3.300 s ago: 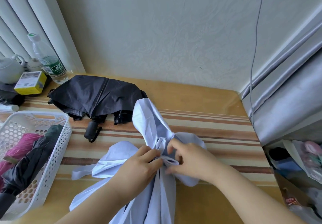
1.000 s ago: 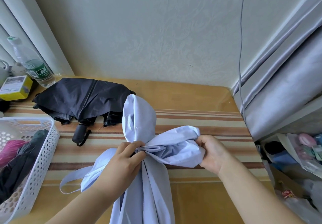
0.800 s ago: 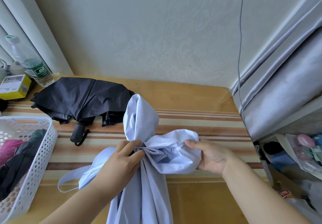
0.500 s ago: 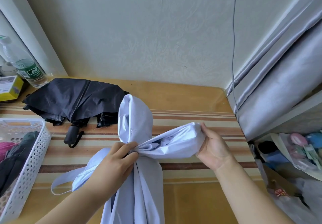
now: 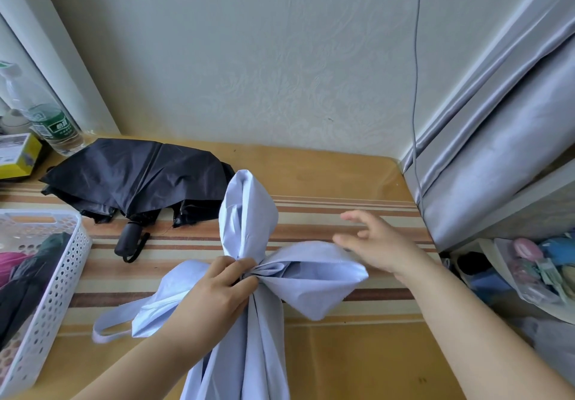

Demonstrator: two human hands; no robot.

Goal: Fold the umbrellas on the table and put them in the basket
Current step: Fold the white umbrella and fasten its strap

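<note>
While my left hand [image 5: 214,300] pinches the pale umbrella [image 5: 249,213] gathered above the table [image 5: 326,175], my right hand [image 5: 373,244] hovers spread and empty, so smoothing 1 flap probably comes next.

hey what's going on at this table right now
A person is folding a pale lavender umbrella on the striped table. The left hand pinches the gathered canopy at its middle, while the right hand, fingers spread, hovers at the right-hand fabric flap without gripping it. A black umbrella lies loosely collapsed behind, not yet folded. The white basket at left already holds a dark umbrella and something pink.
</note>
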